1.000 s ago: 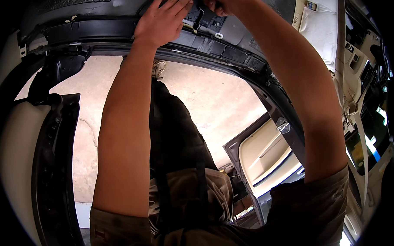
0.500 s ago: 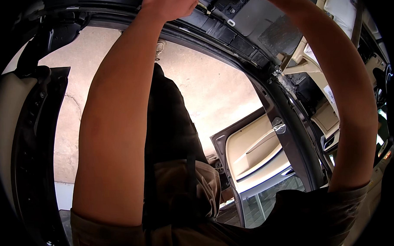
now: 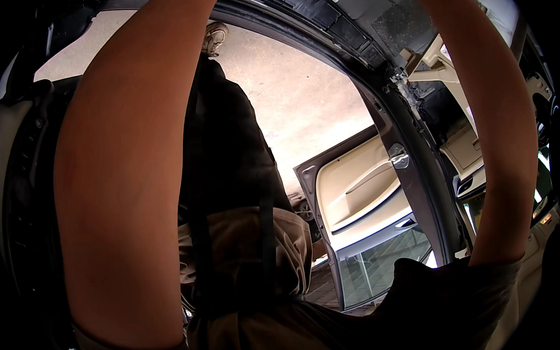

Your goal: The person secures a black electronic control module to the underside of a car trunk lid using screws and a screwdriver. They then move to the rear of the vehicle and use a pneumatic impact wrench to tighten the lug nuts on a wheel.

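Note:
My left forearm (image 3: 123,180) rises past the upper edge, so my left hand is out of sight. On the other side my right forearm (image 3: 500,118) also runs up out of the picture, and that hand is hidden too. What either hand holds or touches cannot be seen. Between the arms' upper ends lie the dark door sill (image 3: 315,47) of a car and its bare black and grey cabin floor (image 3: 364,15). A beige trim piece (image 3: 437,75) is near my right forearm.
An open car door (image 3: 361,190) with beige lining stands to the right of my legs. A dark door pillar (image 3: 425,182) rises beside it. My shoe (image 3: 215,39) rests on the pale ground (image 3: 302,94). Dark bodywork (image 3: 30,177) borders the left.
My left hand, partly seen at the top edge before, has gone out of the picture. My left forearm has shifted left and up, and the view has tilted so the sill sits higher.

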Available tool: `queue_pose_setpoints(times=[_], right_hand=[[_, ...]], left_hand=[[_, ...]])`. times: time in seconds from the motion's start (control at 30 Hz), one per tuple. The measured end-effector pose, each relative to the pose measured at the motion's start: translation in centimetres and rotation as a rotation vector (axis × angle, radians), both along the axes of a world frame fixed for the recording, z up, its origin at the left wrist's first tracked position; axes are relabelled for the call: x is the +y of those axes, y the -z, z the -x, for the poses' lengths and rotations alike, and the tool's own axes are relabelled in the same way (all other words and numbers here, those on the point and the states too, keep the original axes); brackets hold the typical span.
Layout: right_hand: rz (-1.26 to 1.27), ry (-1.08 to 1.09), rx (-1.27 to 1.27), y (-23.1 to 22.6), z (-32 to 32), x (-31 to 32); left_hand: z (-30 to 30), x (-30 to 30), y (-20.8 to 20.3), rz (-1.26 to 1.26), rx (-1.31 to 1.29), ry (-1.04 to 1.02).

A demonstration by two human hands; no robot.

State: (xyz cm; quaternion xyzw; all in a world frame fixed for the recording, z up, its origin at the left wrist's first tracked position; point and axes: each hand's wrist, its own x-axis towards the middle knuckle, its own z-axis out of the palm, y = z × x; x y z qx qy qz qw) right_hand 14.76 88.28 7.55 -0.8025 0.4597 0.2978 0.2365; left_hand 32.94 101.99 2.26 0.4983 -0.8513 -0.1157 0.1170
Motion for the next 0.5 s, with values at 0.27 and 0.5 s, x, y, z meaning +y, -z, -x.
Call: queue_pose_setpoints(times=[0.27, 0.5], right_hand=[[0.504, -0.732, -0.046, -1.1, 0.4, 0.5], [0.255, -0.143, 0.100, -1.4, -1.3, 1.6]], left_hand=[[0.3, -0.3, -0.1, 0.075, 0.042, 0.003], [0.2, -0.1, 0.3, 0.079, 0.023, -0.006]])
